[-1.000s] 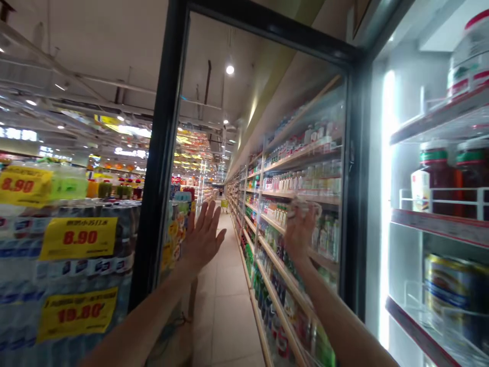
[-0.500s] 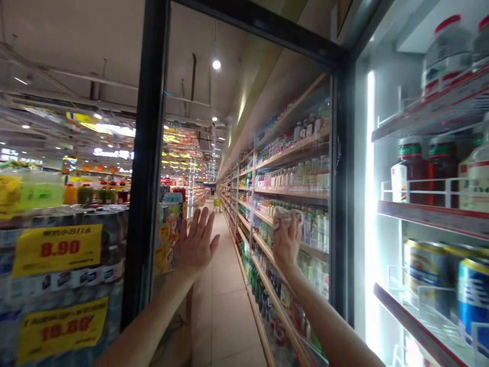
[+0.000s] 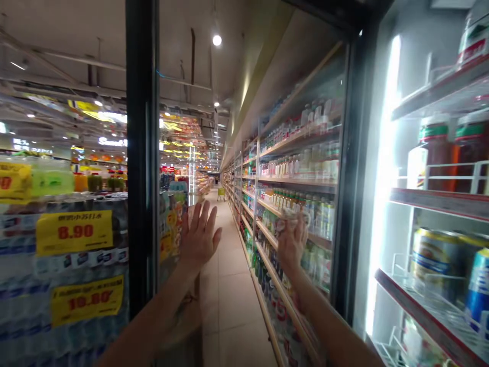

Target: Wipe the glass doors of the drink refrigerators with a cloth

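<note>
A glass cooler door with a black frame [image 3: 142, 168] stands swung open in front of me. My left hand [image 3: 200, 237] lies with fingers spread against the glass, left of its middle. On the right half of the pane, my right hand [image 3: 291, 244] presses a pale, crumpled cloth [image 3: 292, 220] to the glass. The fingers curl over the cloth and partly hide it; motion blurs both. Behind the pane, shelves of bottles [image 3: 294, 163] show in a long row.
At right, the lit cooler holds shelves with drink cans [image 3: 435, 250] and red-brown bottles [image 3: 435, 148]. Stacked bottle packs with yellow price signs [image 3: 74, 232] stand left of the door. A tiled aisle floor [image 3: 235, 300] runs ahead, with a yellow-green cart [image 3: 221, 192] far off.
My right hand and the cloth have shifted slightly right and down in view. My left hand stays spread on the glass. The view has shifted, and the door frame's edges sit wider apart.
</note>
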A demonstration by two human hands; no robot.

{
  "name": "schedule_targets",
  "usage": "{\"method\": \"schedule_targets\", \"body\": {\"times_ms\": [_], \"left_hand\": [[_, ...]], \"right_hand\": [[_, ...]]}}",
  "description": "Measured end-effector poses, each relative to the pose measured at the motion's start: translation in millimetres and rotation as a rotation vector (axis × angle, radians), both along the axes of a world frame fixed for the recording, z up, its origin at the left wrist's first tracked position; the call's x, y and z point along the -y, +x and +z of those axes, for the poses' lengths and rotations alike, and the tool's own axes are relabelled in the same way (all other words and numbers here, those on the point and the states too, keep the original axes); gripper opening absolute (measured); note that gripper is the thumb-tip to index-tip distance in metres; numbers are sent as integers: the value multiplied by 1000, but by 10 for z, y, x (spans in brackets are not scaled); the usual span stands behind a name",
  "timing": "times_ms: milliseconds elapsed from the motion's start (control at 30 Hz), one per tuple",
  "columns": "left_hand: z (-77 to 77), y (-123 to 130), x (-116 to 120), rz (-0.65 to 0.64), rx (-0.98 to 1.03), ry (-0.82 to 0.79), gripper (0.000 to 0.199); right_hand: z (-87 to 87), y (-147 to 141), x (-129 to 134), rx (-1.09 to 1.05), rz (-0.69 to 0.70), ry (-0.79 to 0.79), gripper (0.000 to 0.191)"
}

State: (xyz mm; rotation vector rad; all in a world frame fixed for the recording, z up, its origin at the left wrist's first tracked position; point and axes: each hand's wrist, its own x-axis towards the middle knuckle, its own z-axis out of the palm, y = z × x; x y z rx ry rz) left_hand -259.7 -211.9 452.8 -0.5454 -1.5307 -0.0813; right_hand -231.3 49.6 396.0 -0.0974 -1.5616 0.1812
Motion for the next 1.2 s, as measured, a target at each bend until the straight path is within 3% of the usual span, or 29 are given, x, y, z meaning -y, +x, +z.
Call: {"method": "schedule_targets", "body": {"times_ms": [67,133,200,300,367,400,433,533,600,667,767,833,900,1000,1067,1133,1200], "left_hand": [[3,-25,7,-16,-6,-1,63],[2,-46,10,-30,4,-2,63],[-2,-57,9,-35,23,1,62],[-8,-65,2,-46,25,4,61],[-9,-80,0,-52,15,6,61],[-9,-93,1,-52,11,7,61],[-9,-109,4,-49,6,7,62],[-7,-170,9,-44,1,7,62],[-14,-204,2,-55,13,12,62],[-32,-220,-19,-68,45,30,61],[-71,-214,-61,-83,106,79,59],[-89,-210,-81,-86,131,97,58],[-92,-219,-85,-86,127,97,58],[-68,-253,-70,-105,110,100,57],[-61,-267,-60,-120,111,100,57],[-97,-255,-62,-109,115,95,57],[-192,-215,-78,-85,118,86,57]], "right_hand": [[-66,-14,291,98,56,259,46],[-104,-11,350,161,81,374,45],[-104,8,153,136,47,291,42],[-65,40,-278,52,-44,-55,44],[-78,50,-359,29,-74,-208,47],[-112,51,-303,35,-68,-199,48],[-164,50,-195,55,-49,-131,47],[-377,48,197,180,68,265,44],[-490,57,260,239,110,405,42],[-523,81,69,225,70,297,39],[-442,115,-388,119,-54,-167,43],[-390,118,-504,52,-86,-354,48],[-407,104,-361,54,-60,-278,48],[-539,70,89,188,48,137,44],[-615,59,252,259,104,344,42],[-626,70,161,259,90,357,39],[-563,97,-131,194,16,164,38]]}}
